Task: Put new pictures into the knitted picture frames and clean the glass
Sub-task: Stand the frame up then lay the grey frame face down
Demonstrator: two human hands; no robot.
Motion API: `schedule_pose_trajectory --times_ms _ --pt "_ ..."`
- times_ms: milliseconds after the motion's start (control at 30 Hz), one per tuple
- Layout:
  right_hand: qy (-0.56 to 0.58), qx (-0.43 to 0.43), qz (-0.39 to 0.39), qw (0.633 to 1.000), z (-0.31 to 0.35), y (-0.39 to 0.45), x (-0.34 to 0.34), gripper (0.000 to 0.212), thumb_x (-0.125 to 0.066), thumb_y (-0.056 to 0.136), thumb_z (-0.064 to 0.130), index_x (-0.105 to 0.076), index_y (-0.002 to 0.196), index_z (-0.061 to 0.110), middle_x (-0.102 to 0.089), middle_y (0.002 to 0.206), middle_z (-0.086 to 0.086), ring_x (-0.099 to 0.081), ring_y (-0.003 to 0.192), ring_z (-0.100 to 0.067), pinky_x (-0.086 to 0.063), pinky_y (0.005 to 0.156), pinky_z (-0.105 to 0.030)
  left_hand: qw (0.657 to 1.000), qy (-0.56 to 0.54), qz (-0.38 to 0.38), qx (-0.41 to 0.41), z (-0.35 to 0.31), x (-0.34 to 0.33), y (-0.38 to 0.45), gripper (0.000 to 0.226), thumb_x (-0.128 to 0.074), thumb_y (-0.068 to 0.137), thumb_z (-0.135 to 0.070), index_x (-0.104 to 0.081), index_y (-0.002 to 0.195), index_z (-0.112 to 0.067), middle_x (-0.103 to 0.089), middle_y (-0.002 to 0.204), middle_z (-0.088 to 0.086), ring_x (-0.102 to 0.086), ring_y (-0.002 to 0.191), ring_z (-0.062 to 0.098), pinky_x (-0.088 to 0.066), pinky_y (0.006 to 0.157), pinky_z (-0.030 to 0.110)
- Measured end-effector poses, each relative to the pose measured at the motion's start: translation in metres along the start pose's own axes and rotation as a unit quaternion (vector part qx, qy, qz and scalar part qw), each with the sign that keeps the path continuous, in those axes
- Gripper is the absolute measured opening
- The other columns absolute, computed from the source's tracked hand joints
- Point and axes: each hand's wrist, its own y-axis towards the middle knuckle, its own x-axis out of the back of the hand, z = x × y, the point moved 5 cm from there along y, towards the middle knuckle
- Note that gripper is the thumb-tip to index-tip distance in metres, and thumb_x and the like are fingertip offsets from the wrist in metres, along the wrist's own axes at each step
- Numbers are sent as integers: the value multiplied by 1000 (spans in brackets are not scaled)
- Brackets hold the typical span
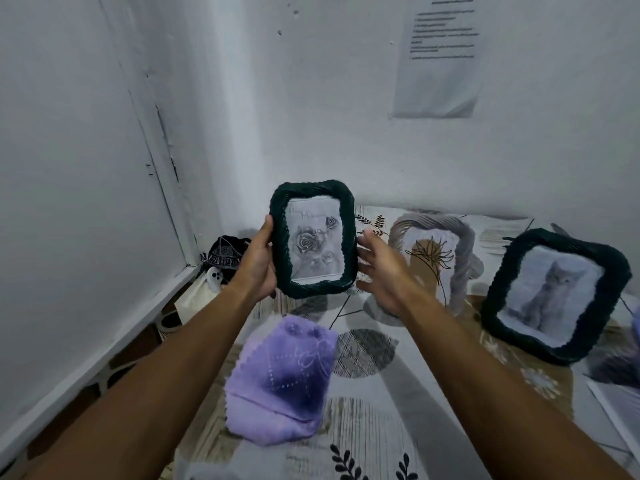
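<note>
A: While the dark green frame (313, 239) was held upright above the patterned cloth (381, 393), glass toward the camera, a rose picture showed behind the glass. Probable reason for the raised pose: checking the picture's seating or the glass for smears.

B: Grip noted?

A: Left hand (256, 263) gripped the frame's left edge, thumb over the front rim, fingers hidden behind it. Right hand (381, 268) lay spread at the frame's right edge, fingers straight and relaxed, holding nothing; whether the fingertips touched the rim could not be told. Judged a steadying hand, or one about to take over the hold.

B: Cleaning material?

A: Purple cloth (282, 381), folded, lay below the held frame on the patterned cloth, between the forearms. Judged the wiper for the glass, kept within easy reach of either hand.

B: Other frames, relative to the held one?

A: Grey frame (464, 244) stood just right of it, behind the right hand, with a leaf-and-circle drawing visible in its opening; could not tell whether that was a picture or the cloth pattern seen through. Second dark green frame (557, 294) stood further right, leaning back, cat picture in it. Both faced the camera, so probably set out for display or for their turn.

B: Beyond?

A: Sheets of paper (620, 410) far right of the held frame, at the cloth's edge, perhaps spare pictures. Dark bag (227, 256) left of it in the wall corner. Printed notice (440, 55) above and right, on the wall.
</note>
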Motion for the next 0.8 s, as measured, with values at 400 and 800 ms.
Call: schedule_pose_trajectory --times_ms 400,800 --pt "20 -13 -12 1000 -38 46 0 32 -33 103 37 -59 109 20 -62 94 8 -58 82 -8 -46 64 -27 999 -21 -23 18 40 30 44 51 -38 96 -51 -61 122 -15 -68 116 12 -66 104 28 -58 80 43" --pt "-34 20 -35 999 -53 42 10 32 -35 102 38 -61 87 28 -63 87 10 -60 86 -9 -48 75 -27 998 -52 -5 23 52 32 31 58 -45 88 -53 -55 132 -15 -63 125 15 -61 113 32 -56 84 49"
